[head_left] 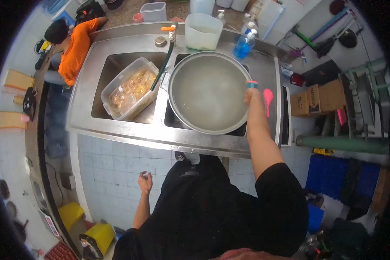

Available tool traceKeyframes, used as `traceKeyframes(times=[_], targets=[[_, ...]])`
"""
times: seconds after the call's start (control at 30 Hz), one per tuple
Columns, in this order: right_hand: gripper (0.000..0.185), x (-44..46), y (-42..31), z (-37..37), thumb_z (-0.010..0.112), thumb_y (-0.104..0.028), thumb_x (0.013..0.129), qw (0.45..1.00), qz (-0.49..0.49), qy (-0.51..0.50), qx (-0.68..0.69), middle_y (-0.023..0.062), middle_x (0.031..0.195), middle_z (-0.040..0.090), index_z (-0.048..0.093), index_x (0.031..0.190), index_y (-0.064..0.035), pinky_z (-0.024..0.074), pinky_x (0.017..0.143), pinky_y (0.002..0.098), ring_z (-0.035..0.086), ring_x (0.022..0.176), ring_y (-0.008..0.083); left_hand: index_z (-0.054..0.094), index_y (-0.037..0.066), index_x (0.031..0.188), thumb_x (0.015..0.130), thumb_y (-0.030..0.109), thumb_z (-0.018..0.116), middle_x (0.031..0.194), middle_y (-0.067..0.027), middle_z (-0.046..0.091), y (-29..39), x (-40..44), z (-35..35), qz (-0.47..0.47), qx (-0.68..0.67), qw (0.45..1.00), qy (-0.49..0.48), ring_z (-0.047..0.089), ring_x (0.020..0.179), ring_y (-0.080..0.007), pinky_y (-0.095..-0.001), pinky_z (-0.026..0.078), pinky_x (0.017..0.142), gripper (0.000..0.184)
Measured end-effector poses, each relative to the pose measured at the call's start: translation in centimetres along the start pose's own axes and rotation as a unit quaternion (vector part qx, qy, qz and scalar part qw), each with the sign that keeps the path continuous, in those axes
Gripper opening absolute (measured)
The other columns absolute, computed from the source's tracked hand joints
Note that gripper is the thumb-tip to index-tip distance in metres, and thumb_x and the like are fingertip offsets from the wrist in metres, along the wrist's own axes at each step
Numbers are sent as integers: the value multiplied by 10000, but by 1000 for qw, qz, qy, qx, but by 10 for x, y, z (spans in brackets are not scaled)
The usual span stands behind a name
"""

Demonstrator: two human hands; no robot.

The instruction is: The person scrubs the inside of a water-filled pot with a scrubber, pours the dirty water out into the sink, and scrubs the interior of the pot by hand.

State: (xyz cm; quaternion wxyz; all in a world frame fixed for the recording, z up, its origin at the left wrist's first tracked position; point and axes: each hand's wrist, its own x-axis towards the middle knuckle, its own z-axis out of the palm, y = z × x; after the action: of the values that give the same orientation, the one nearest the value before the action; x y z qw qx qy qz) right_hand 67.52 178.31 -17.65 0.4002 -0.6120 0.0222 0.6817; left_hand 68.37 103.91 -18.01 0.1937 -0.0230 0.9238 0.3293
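Note:
A large round metal pot [210, 95] full of cloudy water sits over the right sink basin. My right hand [248, 93] is closed around a teal and pink cloth [252, 84] at the pot's right rim. Just right of that hand lies a pink spoon [268, 102] on the steel counter. My left hand [145, 182] hangs low over the floor, away from the sink, with its fingers partly curled and nothing visible in it. In the left basin, a clear plastic tub [132, 89] holds food pieces in liquid, and a dark green hose [162, 65] reaches into it.
Behind the pot stand a whitish container [203, 32] and a blue soap bottle [245, 44]. The tap [172, 32] has an orange handle. A person in an orange shirt [77, 54] leans at the far left. Cardboard boxes [318, 99] stand at right.

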Motion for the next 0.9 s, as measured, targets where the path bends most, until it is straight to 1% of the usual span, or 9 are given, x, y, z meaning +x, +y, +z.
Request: traceKeyframes(times=[0.13,0.3,0.47,0.57,0.6,0.63,0.7,0.8,0.9], targets=[[223,-23,27,-66,581,-292,932,975,78,0,208,52,856,538,561,945,-70,390,498,306,496,633,151,594,-49,1045,870,237,647,727,-154,704,-41,28,-6,37,11,999,-3,698,697,-234,-329,524,680,340],[206,-63,108,-109,583,-287,940,959,120,-61,250,30,781,538,566,898,-86,374,437,289,482,556,127,597,-37,1033,866,241,648,729,-152,705,-71,49,-11,15,1,1000,11,692,681,-225,-332,527,675,328],[205,-136,162,-128,585,-282,947,974,61,-217,9,8,705,537,571,850,-102,359,375,273,468,479,104,595,-28,1025,878,220,624,747,-148,693,-61,44,-9,1,-87,996,20,670,662,-221,-334,518,640,289],[280,-202,126,-128,655,-355,911,936,-28,-224,-271,-35,596,389,525,758,-159,163,313,226,286,379,38,582,-35,1037,896,202,610,746,-148,694,-62,33,-3,-25,-129,991,9,667,663,-192,-318,511,619,277],[365,-195,105,-132,687,-458,849,857,-139,-225,-441,26,626,543,597,846,-104,362,362,313,496,438,151,581,-34,1036,897,198,611,741,-144,693,-67,30,4,-34,-142,989,9,662,659,-185,-312,507,612,273],[405,-190,87,-138,696,-478,824,742,-329,-216,-543,61,677,589,617,903,-88,416,441,354,552,520,205,580,-34,1035,899,195,611,735,-140,691,-73,23,11,-42,-153,987,8,657,655,-178,-306,504,605,268],[524,-181,53,-155,715,-517,773,386,-639,-156,-647,131,778,682,655,1019,-57,522,599,436,665,682,313,581,-31,1026,900,191,615,722,-132,687,-84,14,24,-51,-157,986,2,648,638,-167,-298,496,585,258],[625,-203,14,-158,721,-572,732,334,-516,-153,-774,232,985,682,674,1138,-98,521,770,473,668,898,383,592,-23,983,898,197,620,695,-121,679,-84,2,32,-57,-160,985,15,628,582,-157,-289,481,527,237],[640,-182,-13,-150,713,-555,739,317,-498,-147,-794,205,940,694,636,1228,-150,518,825,484,669,896,386,596,-17,961,903,201,616,688,-117,678,-83,-4,34,-70,-142,987,18,622,562,-155,-289,474,505,226]])
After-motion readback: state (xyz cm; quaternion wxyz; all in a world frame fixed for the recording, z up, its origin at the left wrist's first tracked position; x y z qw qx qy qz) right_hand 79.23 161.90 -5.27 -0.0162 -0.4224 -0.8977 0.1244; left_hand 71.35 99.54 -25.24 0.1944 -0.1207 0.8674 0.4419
